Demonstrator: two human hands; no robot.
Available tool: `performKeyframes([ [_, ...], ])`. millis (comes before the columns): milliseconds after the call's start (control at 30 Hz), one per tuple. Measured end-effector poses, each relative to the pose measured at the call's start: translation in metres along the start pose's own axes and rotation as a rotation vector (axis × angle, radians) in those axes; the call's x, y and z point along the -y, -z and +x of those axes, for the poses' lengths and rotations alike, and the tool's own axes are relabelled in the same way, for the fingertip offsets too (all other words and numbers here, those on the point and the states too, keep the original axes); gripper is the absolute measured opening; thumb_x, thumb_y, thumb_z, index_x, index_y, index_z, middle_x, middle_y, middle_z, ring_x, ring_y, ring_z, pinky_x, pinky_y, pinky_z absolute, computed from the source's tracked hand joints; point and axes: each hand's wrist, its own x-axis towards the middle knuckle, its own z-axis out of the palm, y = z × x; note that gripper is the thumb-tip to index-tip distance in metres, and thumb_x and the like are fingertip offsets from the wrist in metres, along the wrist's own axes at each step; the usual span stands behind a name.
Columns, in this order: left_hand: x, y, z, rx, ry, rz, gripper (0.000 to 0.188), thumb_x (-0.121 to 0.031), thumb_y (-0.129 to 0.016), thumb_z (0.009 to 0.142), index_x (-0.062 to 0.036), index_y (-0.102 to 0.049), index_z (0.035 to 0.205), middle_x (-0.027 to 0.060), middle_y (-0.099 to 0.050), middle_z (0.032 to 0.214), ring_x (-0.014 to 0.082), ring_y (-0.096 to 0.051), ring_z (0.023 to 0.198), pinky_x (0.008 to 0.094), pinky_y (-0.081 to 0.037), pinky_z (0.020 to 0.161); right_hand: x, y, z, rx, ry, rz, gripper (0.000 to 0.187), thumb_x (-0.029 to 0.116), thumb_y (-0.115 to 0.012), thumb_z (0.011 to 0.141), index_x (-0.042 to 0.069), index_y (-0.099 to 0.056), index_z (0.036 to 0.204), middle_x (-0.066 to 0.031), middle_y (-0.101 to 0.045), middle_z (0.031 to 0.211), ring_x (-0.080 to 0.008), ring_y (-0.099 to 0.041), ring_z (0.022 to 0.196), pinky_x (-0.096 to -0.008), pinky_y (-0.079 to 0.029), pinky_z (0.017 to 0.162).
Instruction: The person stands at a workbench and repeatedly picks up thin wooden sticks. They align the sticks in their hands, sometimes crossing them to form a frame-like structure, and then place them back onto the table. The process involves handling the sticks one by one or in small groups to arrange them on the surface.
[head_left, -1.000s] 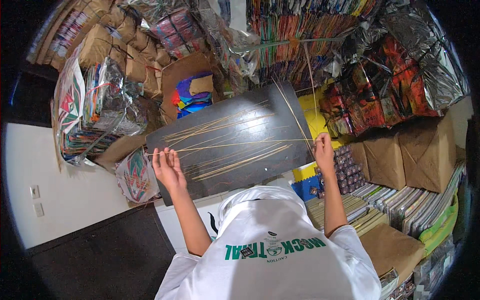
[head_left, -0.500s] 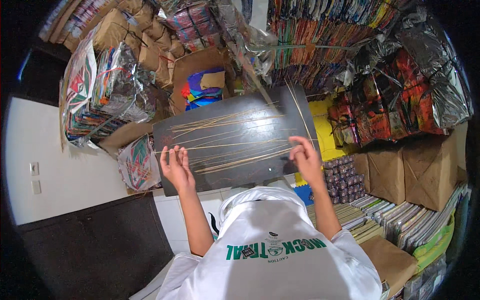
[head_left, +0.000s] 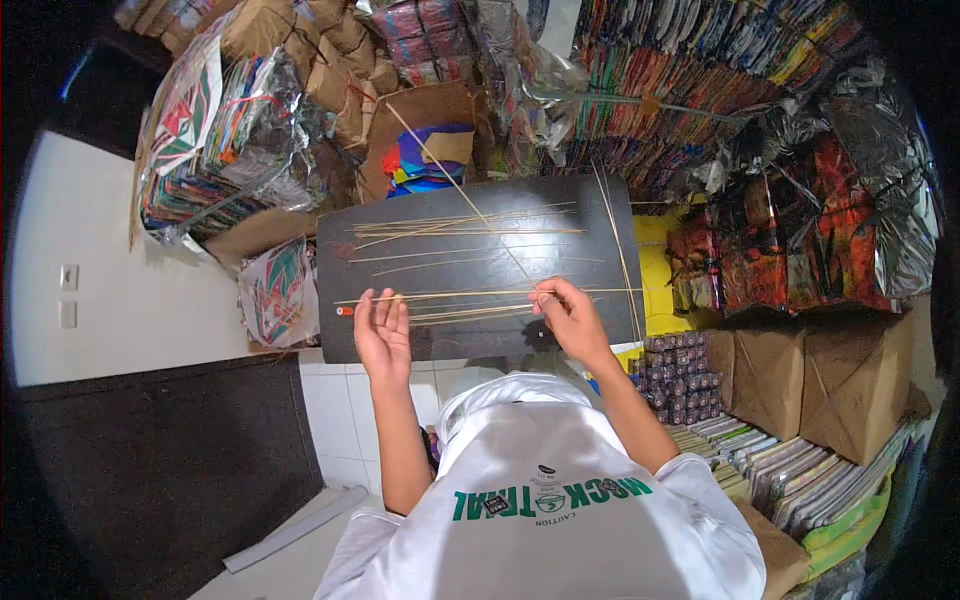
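Head view: white wall at left, plastic-wrapped sheet stack beside it, dark board in middle, glossy with glare, yellow matting, then brown parcels at right. Thin straw-coloured sticks, straight to slightly bowed, lie loosely across board. Left hand palm up, fingers slightly parted; cannot tell grip. Right hand pinching slender pale stick, slanting up-left over board.

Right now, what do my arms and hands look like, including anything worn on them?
Your left hand and right hand are ungloved, with no ring or watch visible. Your forearms are bare below the loose white sleeves of a T-shirt with green lettering.
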Motion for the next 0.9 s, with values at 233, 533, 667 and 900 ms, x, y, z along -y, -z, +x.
performKeyframes([
  [233, 0.015, -0.021, -0.051, 0.239, 0.020, 0.377, 0.038, -0.016, -0.059, 0.097, -0.0028, -0.050, 0.132, 0.0172, -0.064, 0.117, 0.0244, -0.068, 0.099, 0.0337, -0.059, 0.084, 0.003, -0.007, -0.004, 0.076, -0.051, 0.029, 0.015, 0.010, -0.053, 0.097, 0.002, -0.063, 0.105, -0.0027, -0.067, 0.091, -0.0047, -0.055, 0.076, -0.0213, -0.044, 0.067],
  [533, 0.047, -0.031, -0.071, 0.358, 0.128, 0.512, 0.023, -0.013, -0.061, 0.097, -0.0002, -0.062, 0.116, 0.0121, -0.069, 0.105, 0.0196, -0.070, 0.092, 0.0307, -0.058, 0.083, 0.005, -0.029, -0.006, 0.155, -0.039, 0.107, 0.016, 0.013, -0.053, 0.098, 0.002, -0.064, 0.104, 0.0010, -0.062, 0.081, -0.0039, -0.051, 0.068, -0.0212, -0.041, 0.061],
  [667, 0.038, -0.033, -0.067, 0.320, 0.142, 0.551, 0.022, -0.017, -0.061, 0.098, -0.0004, -0.063, 0.113, 0.0102, -0.070, 0.099, 0.0175, -0.069, 0.086, 0.0293, -0.058, 0.080, 0.006, -0.037, -0.002, 0.169, -0.048, 0.102, 0.017, 0.014, -0.053, 0.099, 0.003, -0.064, 0.104, 0.0010, -0.062, 0.080, -0.0040, -0.050, 0.067, -0.0209, -0.041, 0.060],
  [900, -0.012, -0.021, -0.055, 0.395, 0.047, 0.891, 0.021, -0.018, -0.066, 0.095, 0.0011, -0.067, 0.102, 0.0068, -0.070, 0.091, 0.0089, -0.064, 0.075, 0.0227, -0.051, 0.068, 0.001, -0.069, 0.011, 0.132, -0.047, 0.055, 0.017, 0.014, -0.053, 0.099, 0.003, -0.065, 0.105, 0.0011, -0.061, 0.079, -0.0041, -0.049, 0.065, -0.0211, -0.040, 0.059],
])
